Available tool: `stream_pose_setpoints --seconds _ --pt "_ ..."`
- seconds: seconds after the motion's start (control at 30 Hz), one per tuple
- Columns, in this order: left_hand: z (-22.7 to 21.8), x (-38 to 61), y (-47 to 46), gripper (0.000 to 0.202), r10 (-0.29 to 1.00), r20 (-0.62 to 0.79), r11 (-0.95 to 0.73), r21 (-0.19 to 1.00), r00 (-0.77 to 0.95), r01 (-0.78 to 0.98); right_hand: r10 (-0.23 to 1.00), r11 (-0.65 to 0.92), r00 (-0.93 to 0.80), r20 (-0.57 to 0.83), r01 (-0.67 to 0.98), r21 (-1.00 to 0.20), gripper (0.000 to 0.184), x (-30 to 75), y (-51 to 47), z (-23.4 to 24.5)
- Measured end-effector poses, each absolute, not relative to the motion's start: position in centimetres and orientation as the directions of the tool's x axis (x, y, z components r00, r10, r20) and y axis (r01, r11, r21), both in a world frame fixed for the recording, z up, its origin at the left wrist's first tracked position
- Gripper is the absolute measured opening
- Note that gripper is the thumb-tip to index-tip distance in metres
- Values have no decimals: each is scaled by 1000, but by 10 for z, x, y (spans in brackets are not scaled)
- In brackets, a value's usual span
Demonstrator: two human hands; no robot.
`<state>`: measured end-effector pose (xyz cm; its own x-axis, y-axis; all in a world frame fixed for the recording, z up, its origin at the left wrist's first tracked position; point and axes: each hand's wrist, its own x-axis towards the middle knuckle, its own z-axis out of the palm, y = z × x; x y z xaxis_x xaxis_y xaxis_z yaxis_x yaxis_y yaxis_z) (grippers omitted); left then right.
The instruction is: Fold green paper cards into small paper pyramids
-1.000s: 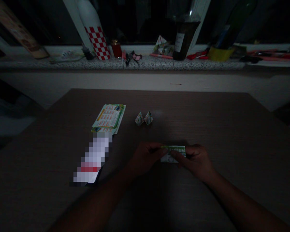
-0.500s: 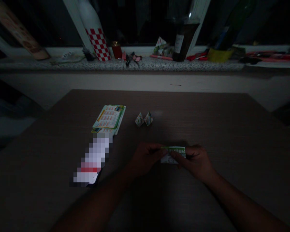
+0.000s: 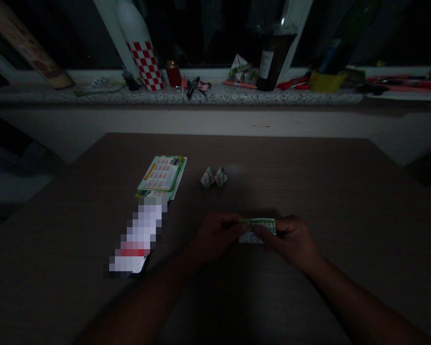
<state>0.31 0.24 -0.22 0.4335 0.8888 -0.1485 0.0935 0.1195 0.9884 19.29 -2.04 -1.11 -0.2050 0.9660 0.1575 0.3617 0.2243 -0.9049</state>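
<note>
A small folded paper (image 3: 250, 235), green-and-white with print on it, is held between both hands near the middle of the table. My left hand (image 3: 218, 235) pinches its left edge between thumb and fingers. My right hand (image 3: 290, 239) grips the right side, its thumb lying across the paper's face and the fingers partly hidden behind. Beyond the hands stand two small folded paper shapes (image 3: 221, 177), side by side and pointed at the top. To their left lies a stack of printed sheets (image 3: 161, 173) in green and white.
A pixelated, bright phone-like object (image 3: 138, 239) lies left of my left forearm, close to the stack. Behind the wooden table (image 3: 309, 167), a stone windowsill (image 3: 215, 97) carries a red-checked bottle (image 3: 147, 62), a dark lidded cup (image 3: 269, 67) and a yellow container (image 3: 326, 82).
Almost nothing differs. My right fingertips below the paper have shifted slightly, and both hands keep their hold in the same place.
</note>
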Motion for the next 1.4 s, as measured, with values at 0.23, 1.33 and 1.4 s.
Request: stream_pose_setpoints --seconds 0.23,1.33,1.4 --pt "-3 2 2 20 887 -138 113 990 440 83 953 268 -231 194 353 -896 34 193 -21 -9" --pt "6 16 -9 19 970 -167 187 977 175 -105 989 -111 -100 -108 -26 -993 24 177 -20 -5" --pt "5 16 -8 19 966 -185 209 969 180 -129 986 -143 -102 -135 -70 -987 23 176 -20 -5"
